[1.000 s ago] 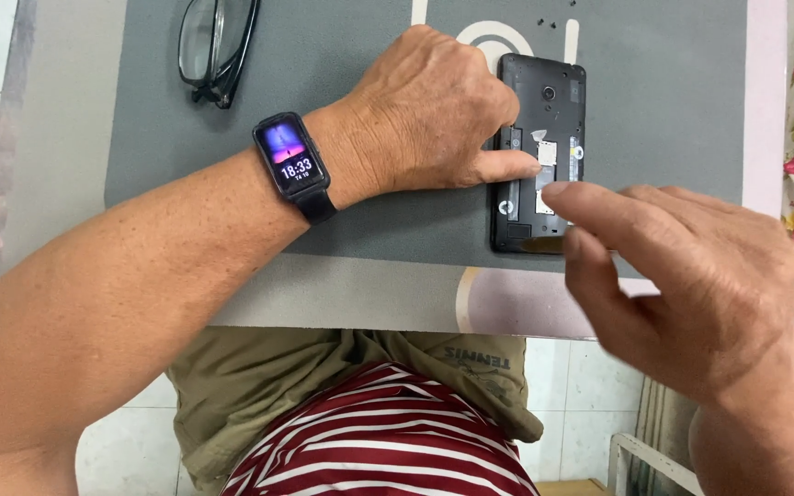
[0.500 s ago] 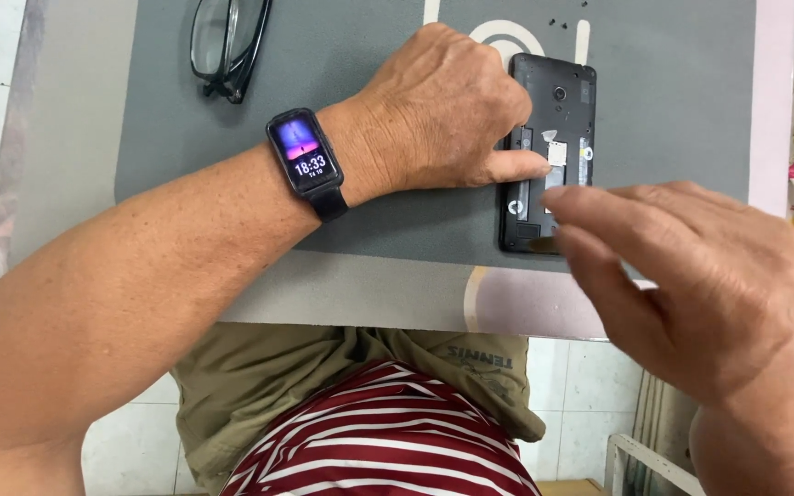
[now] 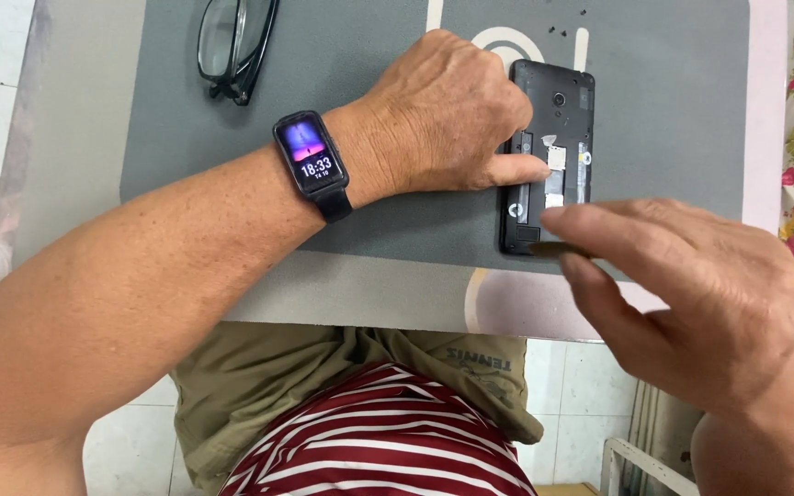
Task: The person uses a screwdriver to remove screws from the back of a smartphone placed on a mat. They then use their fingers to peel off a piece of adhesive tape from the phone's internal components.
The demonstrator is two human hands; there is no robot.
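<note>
- The left hand [image 3: 448,115] lies palm down on the grey mat [image 3: 673,119], its fingers curled loosely together; the thumb tip presses on the open back of the phone [image 3: 549,156]. It steadies the phone by pressing rather than gripping it.
- The right hand [image 3: 691,285] hovers at the near end of the phone, forefinger and thumb drawn together on what appears to be a thin dark tool or strip [image 3: 558,248]. What that item is cannot be told; the grip on it looks closed.
- The phone lies directly beside the left hand, on its thumb side, and just ahead of the right fingertips. Its rear cover is off, so the inner frame, camera hole and small white labels show.
- The phone's long axis runs away from the person, roughly square to the left forearm, and its near end sits close to the mat's front edge.
- Both hands are at the phone: the left touches its middle, the right meets its near end.
- A wrist device with a lit screen [image 3: 310,152] sits on the left wrist.
- Beyond the left forearm, folded spectacles [image 3: 232,46] rest on the mat, well apart from the phone.
- A few small dark specks, possibly screws [image 3: 562,28], lie on the mat past the phone's far end.
- The mat covers a pale counter [image 3: 75,138].
</note>
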